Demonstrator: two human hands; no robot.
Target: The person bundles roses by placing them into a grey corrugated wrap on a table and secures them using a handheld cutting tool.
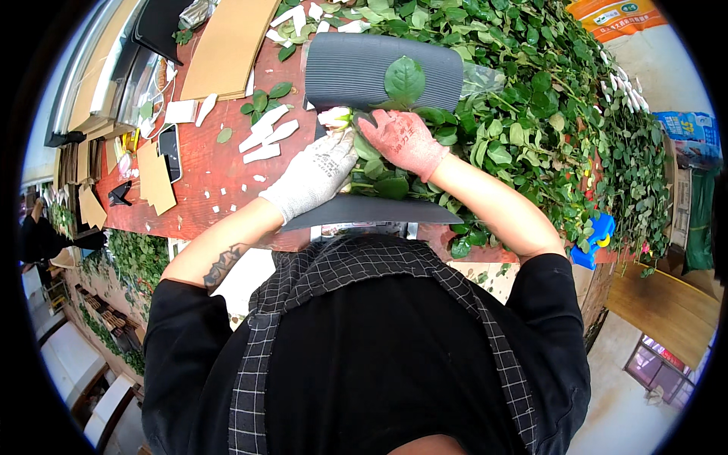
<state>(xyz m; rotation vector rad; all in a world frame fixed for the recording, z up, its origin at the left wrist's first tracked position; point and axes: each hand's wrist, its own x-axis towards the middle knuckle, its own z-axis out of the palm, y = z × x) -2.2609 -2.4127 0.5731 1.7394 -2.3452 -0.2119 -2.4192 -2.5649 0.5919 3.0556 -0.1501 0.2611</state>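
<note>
A pale pink rose head (pixel 334 118) lies at the near edge of a dark grey ribbed mat (pixel 341 80), which is curved over on the table. My left hand (pixel 318 174), in a whitish knit glove, closes round the flower just below its head. Close beside it my right hand (pixel 402 140), in a pink-red glove, is bent closed near the stem and leaves; what lies in its fingers is hidden. Green leaves (pixel 390 187) stick out under both hands. One large leaf (pixel 405 80) lies on top of the mat.
Leafy stems (pixel 500 106) pile up across the right of the red table (pixel 205 201). White paper strips (pixel 265 136) lie to the left, with a phone (pixel 171 152), brown cardboard sheets (pixel 227 49) and a black clip (pixel 120 193). A blue tool (pixel 595 239) sits at the right edge.
</note>
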